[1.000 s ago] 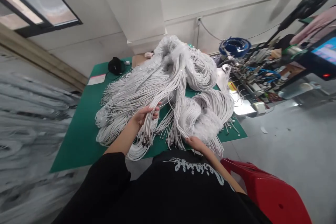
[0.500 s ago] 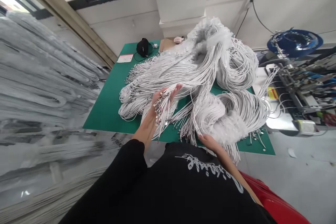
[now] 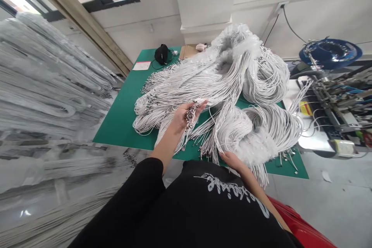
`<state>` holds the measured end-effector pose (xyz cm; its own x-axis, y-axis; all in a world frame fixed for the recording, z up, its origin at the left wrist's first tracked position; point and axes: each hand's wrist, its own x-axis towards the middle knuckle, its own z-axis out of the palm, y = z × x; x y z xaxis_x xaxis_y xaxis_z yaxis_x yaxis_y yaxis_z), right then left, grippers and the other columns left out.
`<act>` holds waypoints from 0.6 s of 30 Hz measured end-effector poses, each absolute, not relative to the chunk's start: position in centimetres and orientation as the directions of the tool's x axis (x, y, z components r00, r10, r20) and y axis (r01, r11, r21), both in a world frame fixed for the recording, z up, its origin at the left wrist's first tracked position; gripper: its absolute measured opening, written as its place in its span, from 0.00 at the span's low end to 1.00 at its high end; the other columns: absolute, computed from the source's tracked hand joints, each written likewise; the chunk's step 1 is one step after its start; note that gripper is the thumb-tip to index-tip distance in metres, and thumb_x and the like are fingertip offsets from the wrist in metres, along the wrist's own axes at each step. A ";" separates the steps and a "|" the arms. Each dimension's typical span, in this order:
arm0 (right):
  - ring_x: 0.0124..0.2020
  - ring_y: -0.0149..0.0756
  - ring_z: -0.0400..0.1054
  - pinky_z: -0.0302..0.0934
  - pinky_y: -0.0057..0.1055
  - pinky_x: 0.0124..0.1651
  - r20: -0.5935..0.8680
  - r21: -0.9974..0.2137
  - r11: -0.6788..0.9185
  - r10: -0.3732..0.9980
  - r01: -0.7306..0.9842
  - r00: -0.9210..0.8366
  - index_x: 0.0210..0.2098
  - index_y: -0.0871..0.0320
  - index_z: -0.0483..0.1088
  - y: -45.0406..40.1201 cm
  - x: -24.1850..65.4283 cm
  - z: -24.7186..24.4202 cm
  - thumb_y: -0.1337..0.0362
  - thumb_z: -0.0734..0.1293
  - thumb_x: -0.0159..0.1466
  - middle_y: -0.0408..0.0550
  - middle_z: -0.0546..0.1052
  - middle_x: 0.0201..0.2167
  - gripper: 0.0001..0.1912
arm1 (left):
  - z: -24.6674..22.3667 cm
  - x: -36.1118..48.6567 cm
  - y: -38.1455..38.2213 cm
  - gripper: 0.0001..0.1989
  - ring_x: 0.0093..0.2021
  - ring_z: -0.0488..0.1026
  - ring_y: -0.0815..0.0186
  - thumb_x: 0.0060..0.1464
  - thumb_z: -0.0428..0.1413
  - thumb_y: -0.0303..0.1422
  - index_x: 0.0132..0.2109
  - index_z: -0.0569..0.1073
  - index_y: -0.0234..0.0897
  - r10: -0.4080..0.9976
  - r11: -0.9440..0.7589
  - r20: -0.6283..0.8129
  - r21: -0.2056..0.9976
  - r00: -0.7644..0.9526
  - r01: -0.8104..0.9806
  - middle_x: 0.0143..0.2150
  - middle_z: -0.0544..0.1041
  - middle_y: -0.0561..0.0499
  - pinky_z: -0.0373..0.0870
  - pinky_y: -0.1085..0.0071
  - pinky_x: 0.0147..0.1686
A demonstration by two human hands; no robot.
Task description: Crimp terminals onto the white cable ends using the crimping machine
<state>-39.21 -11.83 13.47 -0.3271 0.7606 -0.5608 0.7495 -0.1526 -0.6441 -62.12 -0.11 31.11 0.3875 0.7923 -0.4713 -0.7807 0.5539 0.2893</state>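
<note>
My left hand (image 3: pixel 180 116) is wrapped round a bundle of white cables (image 3: pixel 191 115), their small metal-tipped ends bunched up at the palm. The thumb side points toward the wall. Lower and to the right, my right hand (image 3: pixel 231 159) is at the table's front edge, its fingertips closed on a white cable (image 3: pixel 216 139) that curves down to them. Part of those fingers is hidden. Between the hands, loose cable ends (image 3: pixel 205 148) fan out on the green table (image 3: pixel 112 124). A large heap of white cables (image 3: pixel 200 85) lies behind.
Clear plastic wrap (image 3: pixel 258 145) covers coiled cables at the right. A black cap-like item (image 3: pixel 161 54) and a paper card (image 3: pixel 141 66) lie at the back left. A machine with a blue bowl (image 3: pixel 331 54) stands right. Wrapped cables (image 3: pixel 49 73) hang left. Something red (image 3: pixel 293 221) is beside me.
My left hand has turned and moved slightly right, drawing the cable ends into a tighter bunch. My right hand stays near the same spot. The whole view has shifted a little.
</note>
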 end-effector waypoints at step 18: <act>0.24 0.32 0.51 0.50 0.29 0.30 -0.600 -0.693 -0.269 0.730 0.669 -0.328 0.20 0.56 0.52 -12.3 -37.9 12.0 0.54 0.51 0.63 0.42 0.56 0.18 0.19 | 27.4 -62.3 0.0 0.15 0.40 0.77 0.57 0.48 0.50 0.25 0.43 0.73 0.27 0.742 0.670 -0.534 0.610 0.405 -0.424 0.36 0.79 0.42 0.76 0.66 0.39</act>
